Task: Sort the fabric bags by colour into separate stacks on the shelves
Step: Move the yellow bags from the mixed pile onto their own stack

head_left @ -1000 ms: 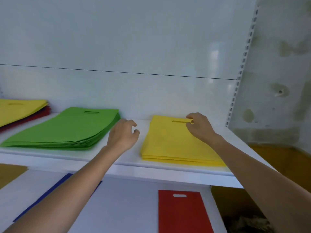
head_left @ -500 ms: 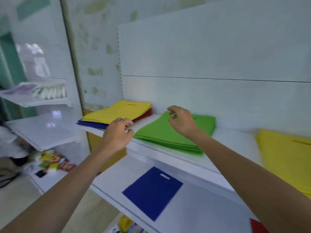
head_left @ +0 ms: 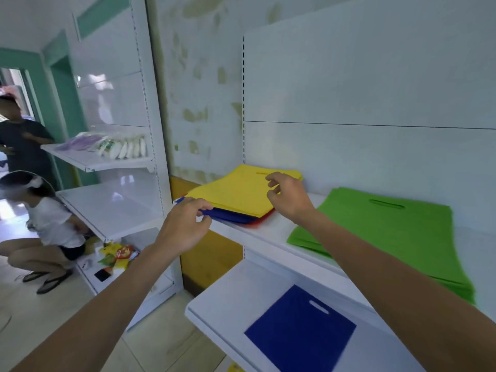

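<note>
Yellow fabric bags (head_left: 236,191) top a mixed pile at the left end of the upper shelf (head_left: 268,233), against the white back panel (head_left: 362,84). Under them lies a layer of blue bags (head_left: 233,214), and a red bag (head_left: 261,222) shows as a thin strip at the pile's near right corner. The left hand (head_left: 185,224) is at the pile's front left corner with its fingers curled over the edge where yellow meets blue and its thumb just below. It cannot be told whether it really grips a bag there. The right hand (head_left: 290,197) hovers over the right part of the top yellow bag, near its handle slot, with the fingers loosely bent and nothing held. To the right on the same shelf, apart from the mixed pile, a stack of green bags (head_left: 389,232) lies flat with its handle slot towards the back panel. On the lower shelf (head_left: 230,299) a single blue bag (head_left: 300,328) lies flat on its own. To the left stands another white shelving unit (head_left: 115,202) with pale packets (head_left: 120,147) on an upper board and bright snack packets (head_left: 118,253) low down. Beside it a person in a white top (head_left: 51,221) crouches on the tiled floor, and a person in a dark top (head_left: 21,140) stands behind, near a doorway.
</note>
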Tool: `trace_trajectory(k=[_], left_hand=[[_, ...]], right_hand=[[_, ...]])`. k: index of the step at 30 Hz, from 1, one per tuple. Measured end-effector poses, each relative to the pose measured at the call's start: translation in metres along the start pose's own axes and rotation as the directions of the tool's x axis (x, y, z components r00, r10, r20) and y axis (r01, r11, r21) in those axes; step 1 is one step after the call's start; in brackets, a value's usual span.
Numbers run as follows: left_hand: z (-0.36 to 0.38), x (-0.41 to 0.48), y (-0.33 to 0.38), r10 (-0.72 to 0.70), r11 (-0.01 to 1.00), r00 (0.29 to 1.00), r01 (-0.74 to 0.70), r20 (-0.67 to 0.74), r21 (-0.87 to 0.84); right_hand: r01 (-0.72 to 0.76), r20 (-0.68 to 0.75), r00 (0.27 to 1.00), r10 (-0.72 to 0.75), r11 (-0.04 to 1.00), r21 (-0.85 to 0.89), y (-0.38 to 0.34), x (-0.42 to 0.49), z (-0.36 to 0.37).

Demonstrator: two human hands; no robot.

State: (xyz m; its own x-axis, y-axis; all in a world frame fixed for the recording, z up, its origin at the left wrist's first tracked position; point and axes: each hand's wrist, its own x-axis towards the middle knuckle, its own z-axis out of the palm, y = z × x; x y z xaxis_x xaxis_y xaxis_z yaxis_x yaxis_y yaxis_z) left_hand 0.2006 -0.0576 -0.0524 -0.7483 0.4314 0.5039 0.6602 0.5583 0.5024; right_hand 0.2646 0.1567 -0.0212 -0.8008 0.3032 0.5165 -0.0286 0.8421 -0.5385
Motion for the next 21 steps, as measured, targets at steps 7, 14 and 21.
trace_trajectory(k=[7, 14, 21], left_hand=[[0.025, 0.07, -0.033, 0.013, 0.999, 0.999, -0.012, 0.031, -0.038], [0.048, 0.136, -0.072, 0.027, 0.998, 0.998, -0.024, 0.052, -0.058], [0.074, 0.203, -0.101, 0.131, 0.991, 0.975, -0.128, 0.177, -0.032]], right_hand=[[-0.017, 0.007, 1.0, 0.018, 0.999, -0.048, 0.021, 0.076, 0.023], [-0.098, -0.041, 0.994, 0.097, 0.995, -0.012, 0.037, 0.127, 0.043], [-0.242, -0.186, 0.957, 0.223, 0.966, -0.089, 0.064, 0.148, 0.036]])
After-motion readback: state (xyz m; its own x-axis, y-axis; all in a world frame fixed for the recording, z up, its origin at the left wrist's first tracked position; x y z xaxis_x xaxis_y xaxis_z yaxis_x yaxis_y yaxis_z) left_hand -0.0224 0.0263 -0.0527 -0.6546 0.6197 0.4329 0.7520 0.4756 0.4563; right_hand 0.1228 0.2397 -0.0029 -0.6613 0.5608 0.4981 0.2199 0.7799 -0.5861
